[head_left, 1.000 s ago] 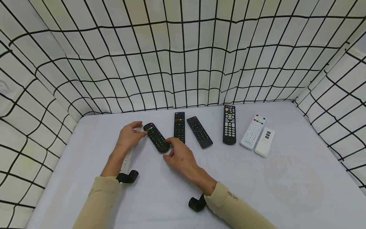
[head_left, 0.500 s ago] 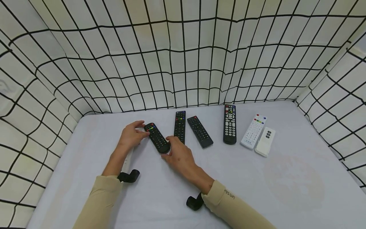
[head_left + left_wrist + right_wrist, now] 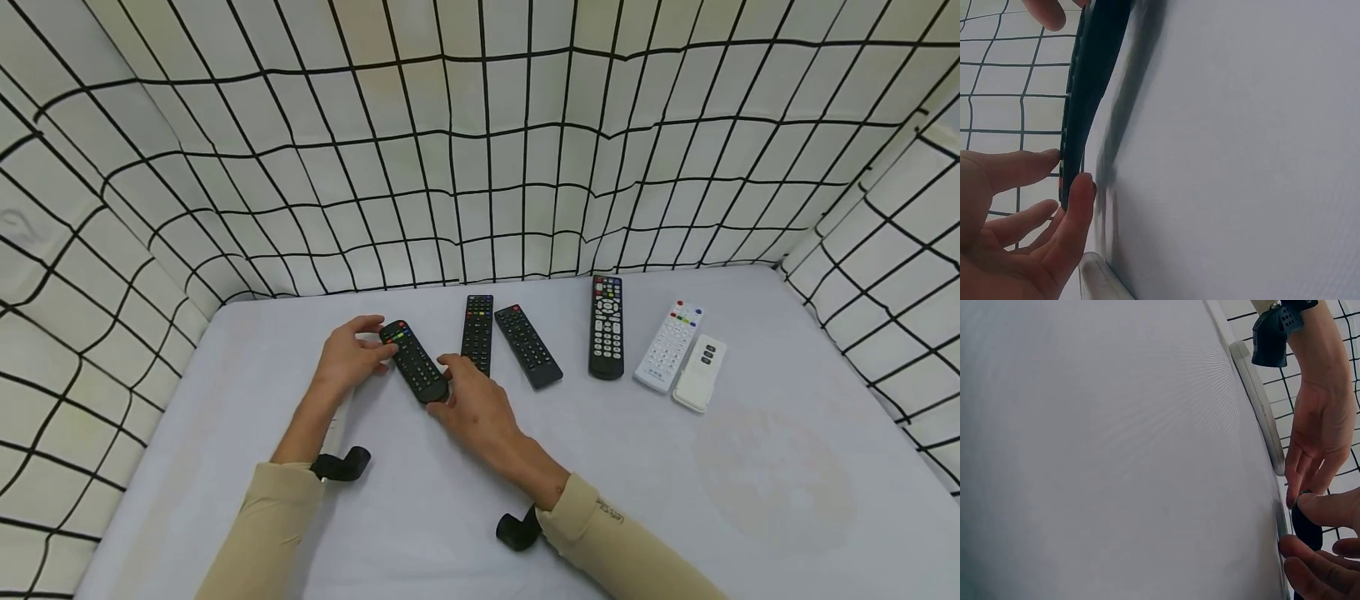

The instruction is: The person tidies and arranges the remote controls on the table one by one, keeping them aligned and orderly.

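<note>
A black remote control (image 3: 414,362) with coloured buttons at its far end slants between both hands. My left hand (image 3: 347,358) pinches its far end, thumb on the button side and fingers behind, as the left wrist view shows. At the near end my right hand (image 3: 476,408) grips it between thumb and fingers. In the left wrist view the remote control (image 3: 1088,94) stands on its long side profile, with a strip of light between it and its shadow on the white surface. A long white remote control (image 3: 335,429) lies partly hidden under the left forearm.
Just right lie two black remote controls, one (image 3: 477,329) partly behind the right hand and one slanted (image 3: 528,346). Farther right are a black one with white buttons (image 3: 606,329), a white one (image 3: 670,346) and a small white one (image 3: 701,373). Black netting (image 3: 480,133) surrounds the white table (image 3: 637,475).
The left hand has moved slightly right onto the far end of the black remote control, and the right hand has edged closer round its near end. The other remote controls stay in place.
</note>
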A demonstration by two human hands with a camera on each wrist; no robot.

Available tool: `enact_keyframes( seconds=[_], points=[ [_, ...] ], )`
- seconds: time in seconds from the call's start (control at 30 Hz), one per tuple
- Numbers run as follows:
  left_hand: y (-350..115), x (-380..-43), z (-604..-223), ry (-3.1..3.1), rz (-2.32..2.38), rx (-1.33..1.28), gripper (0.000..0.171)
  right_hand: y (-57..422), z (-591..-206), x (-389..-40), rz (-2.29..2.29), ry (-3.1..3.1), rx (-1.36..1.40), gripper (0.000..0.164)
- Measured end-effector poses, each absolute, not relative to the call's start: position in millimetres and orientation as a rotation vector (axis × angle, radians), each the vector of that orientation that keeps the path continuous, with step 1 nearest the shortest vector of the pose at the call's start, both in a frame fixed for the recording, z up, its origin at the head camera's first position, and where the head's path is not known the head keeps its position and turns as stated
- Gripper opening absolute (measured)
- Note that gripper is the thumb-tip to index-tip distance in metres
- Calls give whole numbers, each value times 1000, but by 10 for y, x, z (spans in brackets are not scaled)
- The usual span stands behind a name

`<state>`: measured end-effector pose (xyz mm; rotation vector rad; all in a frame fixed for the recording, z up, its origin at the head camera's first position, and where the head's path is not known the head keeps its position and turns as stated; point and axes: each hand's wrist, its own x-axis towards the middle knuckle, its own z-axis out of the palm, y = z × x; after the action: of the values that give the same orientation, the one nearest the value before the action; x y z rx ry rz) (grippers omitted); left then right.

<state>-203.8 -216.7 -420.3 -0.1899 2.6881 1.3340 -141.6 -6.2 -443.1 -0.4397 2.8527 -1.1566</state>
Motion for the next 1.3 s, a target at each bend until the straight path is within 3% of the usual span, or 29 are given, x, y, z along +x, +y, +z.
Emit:
enact_keyframes(
  seconds=[0.53, 0.97, 1.3],
  points=[
    [-2147, -1950, -4298, 2610, 1493, -177, 68, -93, -4461, -1353, -1521, 2610, -468, 66],
    [-2180, -1917, -4238, 2572, 1450, -203, 74, -141, -4399, -1340, -1566, 2489, -366, 72],
    [-2267, -1871, -4220, 2507, 1472, -166, 71, -158, -4381, -1320, -1544, 2451, -359, 66]
  ],
)
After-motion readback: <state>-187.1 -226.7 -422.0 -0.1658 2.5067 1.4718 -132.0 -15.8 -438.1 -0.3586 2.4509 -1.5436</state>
